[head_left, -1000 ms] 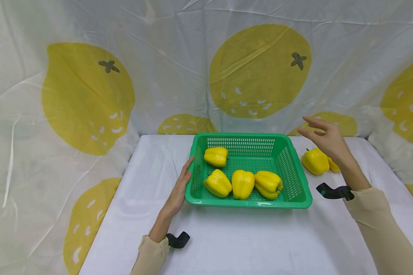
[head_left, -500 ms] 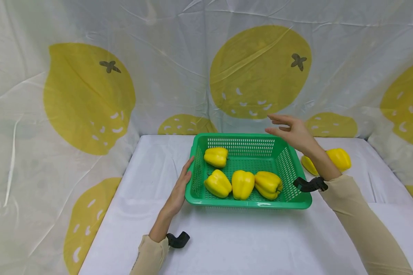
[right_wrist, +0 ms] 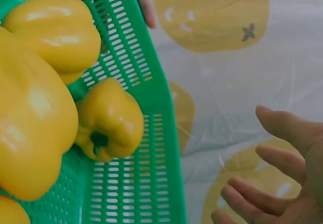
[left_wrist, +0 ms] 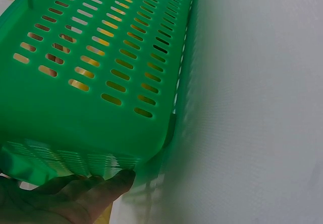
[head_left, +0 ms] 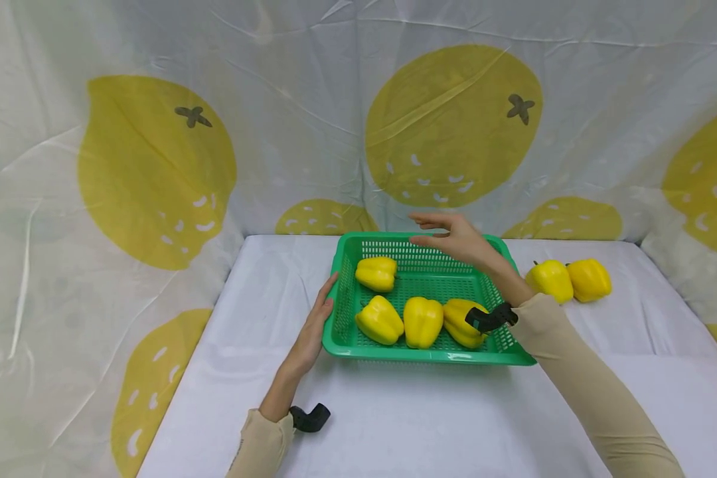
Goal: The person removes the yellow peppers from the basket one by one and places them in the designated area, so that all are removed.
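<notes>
Basket: a green slotted plastic basket (head_left: 430,356) sits on the white tablecloth (head_left: 418,418), a little right of centre.
Peppers inside: four yellow bell peppers; a back-left pepper (head_left: 376,273) lies on its side, and a front row holds a left pepper (head_left: 380,320), a middle pepper (head_left: 423,322) and a right pepper (head_left: 459,324), the last partly covered by the black wrist mount (head_left: 491,318).
Left hand: the left hand (head_left: 309,332) rests against the basket's left side, fingers extended.
Right hand: the right hand (head_left: 454,239) hangs over the basket's far side, thumb and fingers parted, holding nothing.
Peppers outside: two more yellow bell peppers (head_left: 589,280) lie side by side, right of the basket.
Backdrop: lemon-print cloth (head_left: 311,133).
</notes>
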### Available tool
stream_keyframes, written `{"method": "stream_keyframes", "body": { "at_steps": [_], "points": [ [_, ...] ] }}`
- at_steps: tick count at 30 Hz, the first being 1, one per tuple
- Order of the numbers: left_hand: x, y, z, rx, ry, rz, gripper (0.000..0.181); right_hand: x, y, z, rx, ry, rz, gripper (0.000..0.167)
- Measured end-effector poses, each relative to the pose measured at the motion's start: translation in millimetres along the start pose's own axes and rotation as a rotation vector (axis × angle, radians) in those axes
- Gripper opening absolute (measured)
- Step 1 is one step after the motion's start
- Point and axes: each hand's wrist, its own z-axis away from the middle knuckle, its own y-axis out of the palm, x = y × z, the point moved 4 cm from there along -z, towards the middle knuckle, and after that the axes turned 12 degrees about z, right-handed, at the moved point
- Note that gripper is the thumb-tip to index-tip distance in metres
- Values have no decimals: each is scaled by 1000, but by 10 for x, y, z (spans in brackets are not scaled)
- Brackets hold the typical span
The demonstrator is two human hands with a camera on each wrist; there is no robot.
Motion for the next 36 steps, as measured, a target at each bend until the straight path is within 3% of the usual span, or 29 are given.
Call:
{"method": "stream_keyframes", "body": {
  "at_steps": [12, 31, 36],
  "points": [
    [11, 4, 3, 2, 2, 8, 51, -51, 308, -114, 79, 59, -57, 58],
    [3, 5, -10, 5, -8, 13, 51, -133, 650, -308, 161, 97, 11, 59],
    [6, 5, -1, 4, -15, 15, 49, -145, 729, -346, 208, 80, -12, 56]
  ]
}}
